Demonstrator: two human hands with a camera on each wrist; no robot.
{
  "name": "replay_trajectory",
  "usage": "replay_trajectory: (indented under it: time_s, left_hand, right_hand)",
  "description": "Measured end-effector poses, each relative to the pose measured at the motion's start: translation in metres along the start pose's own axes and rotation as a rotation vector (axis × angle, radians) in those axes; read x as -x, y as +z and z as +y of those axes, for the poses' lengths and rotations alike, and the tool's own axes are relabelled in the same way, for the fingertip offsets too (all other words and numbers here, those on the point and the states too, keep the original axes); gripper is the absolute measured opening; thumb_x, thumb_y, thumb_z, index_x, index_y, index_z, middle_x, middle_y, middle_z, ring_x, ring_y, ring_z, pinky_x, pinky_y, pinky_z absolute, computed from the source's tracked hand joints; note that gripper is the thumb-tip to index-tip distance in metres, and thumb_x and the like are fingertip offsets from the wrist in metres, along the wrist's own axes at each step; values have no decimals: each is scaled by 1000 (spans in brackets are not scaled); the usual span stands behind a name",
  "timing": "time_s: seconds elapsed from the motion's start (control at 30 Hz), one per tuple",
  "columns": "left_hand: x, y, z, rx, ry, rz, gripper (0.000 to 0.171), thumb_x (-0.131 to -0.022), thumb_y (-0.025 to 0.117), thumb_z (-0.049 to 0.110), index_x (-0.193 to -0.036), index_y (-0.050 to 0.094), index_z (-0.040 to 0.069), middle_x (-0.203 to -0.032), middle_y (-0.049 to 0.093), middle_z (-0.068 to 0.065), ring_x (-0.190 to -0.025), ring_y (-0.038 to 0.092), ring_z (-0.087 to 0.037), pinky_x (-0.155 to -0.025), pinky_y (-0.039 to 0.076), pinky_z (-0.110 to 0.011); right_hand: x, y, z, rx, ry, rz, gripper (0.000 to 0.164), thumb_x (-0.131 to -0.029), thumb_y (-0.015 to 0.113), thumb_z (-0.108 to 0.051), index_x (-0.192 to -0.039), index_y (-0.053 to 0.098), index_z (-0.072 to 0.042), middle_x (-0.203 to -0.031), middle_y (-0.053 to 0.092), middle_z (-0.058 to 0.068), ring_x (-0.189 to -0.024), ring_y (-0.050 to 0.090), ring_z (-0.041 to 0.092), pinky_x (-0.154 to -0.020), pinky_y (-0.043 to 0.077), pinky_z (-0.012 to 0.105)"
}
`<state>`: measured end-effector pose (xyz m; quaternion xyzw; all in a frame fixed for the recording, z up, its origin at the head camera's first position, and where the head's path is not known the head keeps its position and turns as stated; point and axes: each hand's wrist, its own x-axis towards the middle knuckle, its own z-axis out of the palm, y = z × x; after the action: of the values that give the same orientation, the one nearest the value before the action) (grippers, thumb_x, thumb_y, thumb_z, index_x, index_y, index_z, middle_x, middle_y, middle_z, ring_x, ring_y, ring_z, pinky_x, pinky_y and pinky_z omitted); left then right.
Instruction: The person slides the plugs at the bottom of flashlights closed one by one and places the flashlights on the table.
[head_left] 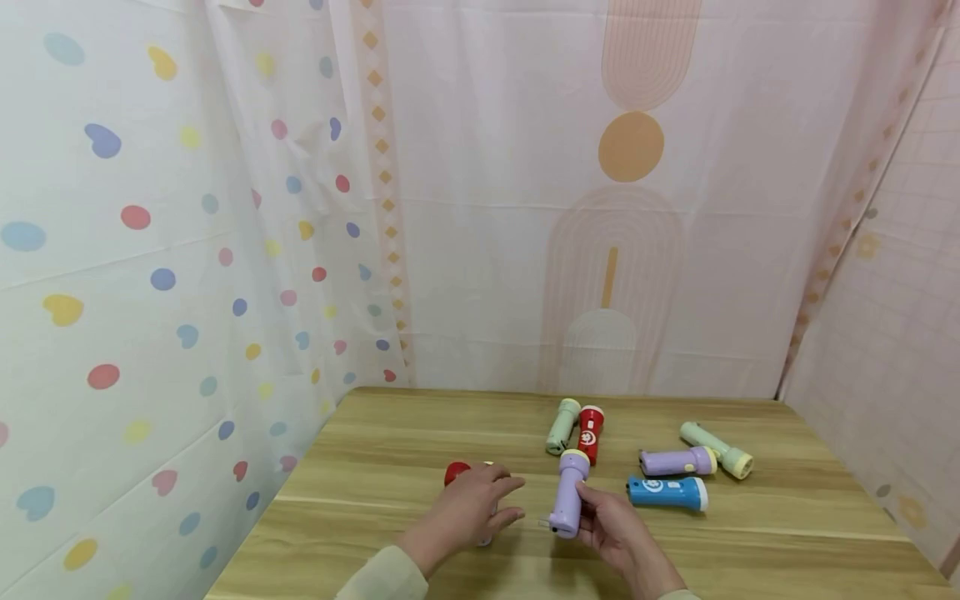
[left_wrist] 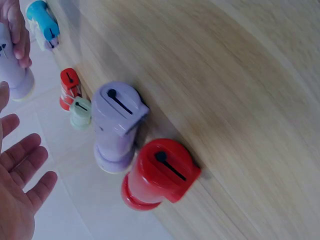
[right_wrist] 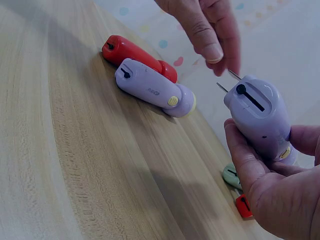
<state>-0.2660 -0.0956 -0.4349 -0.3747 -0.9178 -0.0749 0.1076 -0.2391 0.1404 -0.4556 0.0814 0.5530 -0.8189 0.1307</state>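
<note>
My right hand (head_left: pixel 618 529) grips a light purple flashlight (head_left: pixel 568 504) around its body, above the table. Two thin metal prongs (right_wrist: pixel 229 81) stick out near its tail, beside a black slider, in the right wrist view. My left hand (head_left: pixel 468 508) is in the air to the left, fingers spread and holding nothing. Below and beside it lie a red flashlight (left_wrist: pixel 157 170) and a second purple flashlight (left_wrist: pixel 112 127), side by side on the table. In the head view the left hand hides most of these two.
The wood-patterned table (head_left: pixel 360 450) also bears a pale green flashlight (head_left: pixel 562 427) and a red one (head_left: pixel 590 433) at the back. To the right lie a purple flashlight (head_left: pixel 678 461), a blue one (head_left: pixel 667 493) and another pale green one (head_left: pixel 720 450). Patterned curtains (head_left: pixel 480 250) surround the table.
</note>
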Motion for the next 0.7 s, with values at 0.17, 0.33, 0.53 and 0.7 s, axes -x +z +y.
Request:
replay_trajectory:
  time_s: [0.17,0.33,0.53,0.7]
  left_hand:
    - [-3,0,7,20,62,43,45,-95,64,44,-131,65,15,-124,64,-5,-113,61,-20,-95,49,-36]
    - [-5,0,15,40,113,62,46,-93,67,43,-130,65,16,-124,63,-2,-113,61,-18,-95,50,-36]
    - [-5,2,20,74,207,119,46,-90,73,39,-129,65,16,-122,64,0,-112,61,-15,-95,49,-32]
    - [-4,4,24,100,239,110,42,-89,75,32,-128,65,17,-123,63,0,-113,60,-13,-94,49,-28]
  right_hand:
    - [0,1,0,9,-8,-12,53,-106,46,-22,-136,34,20,-91,66,8,-83,66,17,-79,56,35]
    - [0,2,0,33,-15,-27,52,-106,47,-23,-134,36,20,-90,67,8,-83,67,18,-77,56,34]
    - [1,3,-2,52,4,-10,51,-104,52,-23,-132,44,18,-91,69,8,-84,67,19,-78,57,35]
    - [2,3,0,54,1,-36,45,-104,52,-23,-126,51,16,-90,69,8,-85,68,19,-78,56,35]
